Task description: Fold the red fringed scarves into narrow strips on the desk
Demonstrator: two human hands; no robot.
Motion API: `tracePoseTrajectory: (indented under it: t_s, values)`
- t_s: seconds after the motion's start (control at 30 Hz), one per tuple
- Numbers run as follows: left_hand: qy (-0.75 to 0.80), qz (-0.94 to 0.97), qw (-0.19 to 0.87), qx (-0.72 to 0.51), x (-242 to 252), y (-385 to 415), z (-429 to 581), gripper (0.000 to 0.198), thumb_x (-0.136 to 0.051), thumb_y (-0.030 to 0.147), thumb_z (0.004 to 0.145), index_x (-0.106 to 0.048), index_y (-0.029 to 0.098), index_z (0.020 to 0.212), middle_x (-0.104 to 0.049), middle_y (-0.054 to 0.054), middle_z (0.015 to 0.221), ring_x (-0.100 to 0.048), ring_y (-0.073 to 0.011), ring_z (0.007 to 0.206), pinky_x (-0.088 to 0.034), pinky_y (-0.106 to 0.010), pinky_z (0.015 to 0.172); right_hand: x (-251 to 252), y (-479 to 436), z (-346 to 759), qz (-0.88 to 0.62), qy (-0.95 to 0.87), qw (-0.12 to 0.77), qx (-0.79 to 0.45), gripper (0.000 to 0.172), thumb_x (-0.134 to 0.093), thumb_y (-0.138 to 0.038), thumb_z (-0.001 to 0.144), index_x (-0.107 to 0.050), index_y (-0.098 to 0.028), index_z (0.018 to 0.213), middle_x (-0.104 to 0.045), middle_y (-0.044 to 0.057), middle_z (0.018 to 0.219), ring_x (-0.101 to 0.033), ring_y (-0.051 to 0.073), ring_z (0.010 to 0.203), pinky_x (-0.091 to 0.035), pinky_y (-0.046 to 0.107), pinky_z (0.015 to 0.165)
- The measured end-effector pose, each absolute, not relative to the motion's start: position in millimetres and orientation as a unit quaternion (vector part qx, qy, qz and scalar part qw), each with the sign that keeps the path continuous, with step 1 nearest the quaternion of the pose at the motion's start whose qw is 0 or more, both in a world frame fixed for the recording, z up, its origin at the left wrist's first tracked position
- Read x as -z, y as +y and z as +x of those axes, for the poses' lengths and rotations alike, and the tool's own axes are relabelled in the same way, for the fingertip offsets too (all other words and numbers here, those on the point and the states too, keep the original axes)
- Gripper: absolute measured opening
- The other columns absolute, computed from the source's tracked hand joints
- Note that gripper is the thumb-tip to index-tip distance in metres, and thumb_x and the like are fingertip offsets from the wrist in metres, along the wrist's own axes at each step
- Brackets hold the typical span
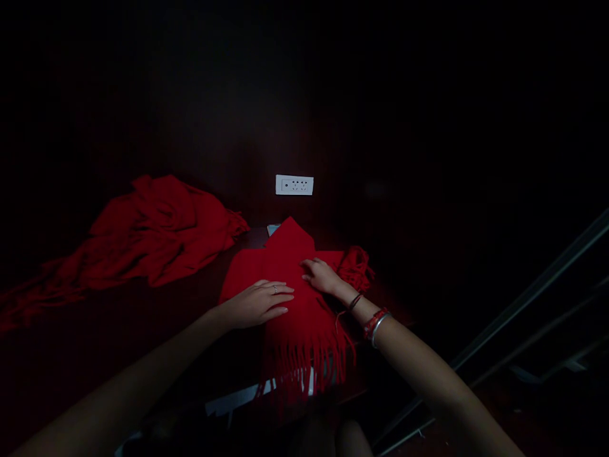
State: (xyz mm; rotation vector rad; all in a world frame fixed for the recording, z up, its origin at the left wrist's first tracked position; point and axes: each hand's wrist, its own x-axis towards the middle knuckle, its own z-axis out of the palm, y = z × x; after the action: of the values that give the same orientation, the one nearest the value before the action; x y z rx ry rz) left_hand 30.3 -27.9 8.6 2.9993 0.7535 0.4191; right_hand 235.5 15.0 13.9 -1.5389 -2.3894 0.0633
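Note:
A red fringed scarf (289,249) lies partly folded on the dark tabletop, its far end coming to a point and its fringe hanging over the near edge. Flat on the scarf's left side rests my left hand (261,302), fingers stretched out, a ring on one of them. My right hand (321,277) touches the scarf's right side with its fingers loosely apart and nothing visibly gripped. A bunched red fringe (356,269) sits just beyond that hand's wrist side.
A heap of crumpled red fringed cloth (164,228) spreads over the table's left part. On the dark wall behind is a white power socket (294,185). A small pale flat item (273,230) shows behind the scarf. Pale rails (533,289) slant at the right.

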Motion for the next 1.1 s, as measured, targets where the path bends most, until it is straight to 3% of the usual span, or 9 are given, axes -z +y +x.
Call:
tracePoseTrajectory:
  t_s: [0.3, 0.4, 0.5, 0.6, 0.67, 0.83, 1.1]
  values:
    - [0.231, 0.966, 0.022, -0.115, -29, -39, 14, 0.030, -0.034, 0.036, 0.081, -0.051, 0.026, 0.104, -0.056, 0.000, 0.101, -0.046, -0.0155, 0.093, -0.031, -0.029, 0.082, -16, 22, 215, -0.435, -0.876, 0.207, -0.034, 0.036, -0.041, -0.028, 0.078, -0.042, -0.015, 0.112, -0.049, 0.008, 0.104, -0.045, 0.014, 0.095, -0.034, 0.024, 0.080]
    - [0.272, 0.952, -0.001, -0.142, -25, -28, 9, 0.031, -0.031, 0.033, 0.083, -0.047, 0.027, 0.109, -0.052, 0.000, 0.106, -0.044, -0.0150, 0.096, -0.030, -0.029, 0.084, -22, 33, 241, -0.498, -0.839, 0.219, -0.011, 0.041, -0.037, -0.035, 0.079, -0.039, -0.015, 0.115, -0.047, 0.010, 0.109, -0.043, 0.016, 0.098, -0.032, 0.027, 0.082]
    - [0.272, 0.950, -0.035, -0.146, -19, -19, 4, 0.029, -0.034, 0.032, 0.082, -0.050, 0.028, 0.106, -0.046, 0.000, 0.114, -0.038, -0.0173, 0.103, -0.028, -0.033, 0.087, -22, 42, 267, -0.602, -0.788, 0.130, 0.012, 0.049, -0.044, -0.043, 0.073, -0.039, -0.018, 0.115, -0.044, 0.012, 0.111, -0.042, 0.022, 0.099, -0.034, 0.032, 0.078]
    - [0.250, 0.958, -0.041, -0.132, -16, -17, 4, 0.028, -0.036, 0.033, 0.081, -0.049, 0.030, 0.107, -0.037, 0.000, 0.121, -0.033, -0.0188, 0.108, -0.027, -0.034, 0.088, -17, 44, 276, -0.618, -0.784, 0.037, 0.035, 0.032, -0.040, -0.037, 0.077, -0.049, -0.021, 0.103, -0.050, 0.010, 0.104, -0.047, 0.021, 0.093, -0.036, 0.029, 0.071]
    - [0.244, 0.961, -0.032, -0.124, -16, -19, 5, 0.032, -0.034, 0.032, 0.082, -0.042, 0.032, 0.113, -0.034, 0.000, 0.123, -0.032, -0.0182, 0.110, -0.027, -0.034, 0.089, -16, 42, 275, -0.610, -0.790, 0.022, 0.051, 0.026, -0.033, -0.028, 0.081, -0.052, -0.020, 0.095, -0.054, 0.009, 0.096, -0.050, 0.018, 0.086, -0.035, 0.025, 0.067]
    - [0.276, 0.953, -0.016, -0.120, -23, -23, 4, 0.048, -0.035, 0.038, 0.081, -0.020, 0.030, 0.125, -0.030, -0.002, 0.127, -0.028, -0.0193, 0.113, -0.024, -0.034, 0.092, -36, 39, 286, -0.622, -0.768, 0.071, 0.133, 0.024, -0.030, -0.022, 0.081, -0.049, -0.016, 0.094, -0.052, 0.011, 0.094, -0.049, 0.018, 0.084, -0.033, 0.027, 0.069]
    - [0.309, 0.947, -0.014, -0.091, -15, -18, -1, 0.058, -0.036, 0.047, 0.077, -0.013, 0.030, 0.127, -0.020, -0.003, 0.132, -0.018, -0.0252, 0.118, -0.016, -0.043, 0.094, -98, 36, 342, -0.695, -0.657, 0.165, 0.241, 0.025, -0.031, -0.016, 0.077, -0.048, -0.014, 0.095, -0.050, 0.011, 0.090, -0.047, 0.018, 0.077, -0.034, 0.027, 0.061]
